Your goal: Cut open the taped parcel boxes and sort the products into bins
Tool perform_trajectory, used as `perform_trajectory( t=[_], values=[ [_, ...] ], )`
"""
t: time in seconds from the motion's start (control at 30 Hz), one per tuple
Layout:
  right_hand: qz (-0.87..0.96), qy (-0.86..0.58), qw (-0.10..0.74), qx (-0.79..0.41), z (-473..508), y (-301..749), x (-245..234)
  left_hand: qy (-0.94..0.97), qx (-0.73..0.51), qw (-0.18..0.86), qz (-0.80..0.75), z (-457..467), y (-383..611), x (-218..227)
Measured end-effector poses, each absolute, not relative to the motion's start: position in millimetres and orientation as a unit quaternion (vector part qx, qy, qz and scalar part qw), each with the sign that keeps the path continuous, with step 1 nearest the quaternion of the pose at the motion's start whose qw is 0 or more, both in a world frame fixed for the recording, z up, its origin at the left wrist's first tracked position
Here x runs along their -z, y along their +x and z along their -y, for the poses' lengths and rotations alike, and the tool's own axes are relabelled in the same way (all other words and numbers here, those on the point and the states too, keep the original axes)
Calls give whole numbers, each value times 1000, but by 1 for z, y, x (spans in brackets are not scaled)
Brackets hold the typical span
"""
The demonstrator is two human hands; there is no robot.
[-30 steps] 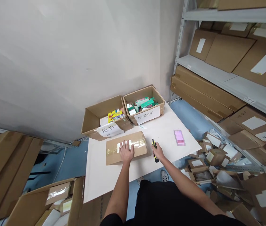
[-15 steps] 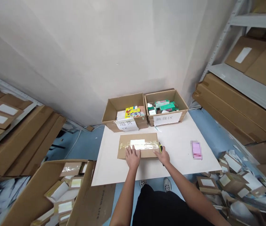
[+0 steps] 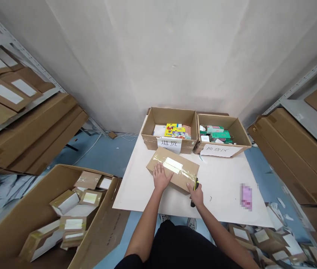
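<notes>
A taped brown parcel (image 3: 175, 166) with a white label lies askew on the white table (image 3: 220, 179). My left hand (image 3: 161, 176) rests flat on the parcel's near left side, fingers spread. My right hand (image 3: 196, 194) is closed round a yellow and black utility knife (image 3: 194, 188), held against the parcel's near right corner.
Two open cartons with paper signs stand at the table's back: the left one (image 3: 169, 129) holds colourful boxes, the right one (image 3: 221, 136) green and white boxes. A pink item (image 3: 246, 196) lies at the table's right. A big carton of parcels (image 3: 63, 213) sits low left. Shelves of boxes flank both sides.
The view has swung left. The parcel has turned askew under my left hand. My right hand with the knife has come from beside the parcel to its near right corner.
</notes>
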State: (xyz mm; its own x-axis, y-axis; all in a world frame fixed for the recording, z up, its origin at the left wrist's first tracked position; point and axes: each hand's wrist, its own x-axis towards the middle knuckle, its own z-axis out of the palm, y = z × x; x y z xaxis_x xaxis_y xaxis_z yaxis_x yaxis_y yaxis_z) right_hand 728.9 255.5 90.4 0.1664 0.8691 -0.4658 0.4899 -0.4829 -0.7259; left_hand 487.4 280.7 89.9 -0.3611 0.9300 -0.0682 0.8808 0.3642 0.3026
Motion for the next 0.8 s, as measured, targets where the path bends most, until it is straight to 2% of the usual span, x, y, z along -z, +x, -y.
perform_trajectory(
  t=[0.2, 0.43, 0.67, 0.8],
  values=[
    [414, -779, 247, -401, -280, 739, -107, 569, -108, 132, -805, -288, 480, -88],
    [515, -758, 239, -321, -317, 706, -125, 587, -82, 165, -788, -296, 466, -84],
    [536, -734, 234, -345, -314, 694, -123, 608, -37, 178, -773, -306, 456, -98],
    [522, -717, 247, -391, -299, 697, -120, 646, -54, 179, -740, -311, 421, -110]
  ],
)
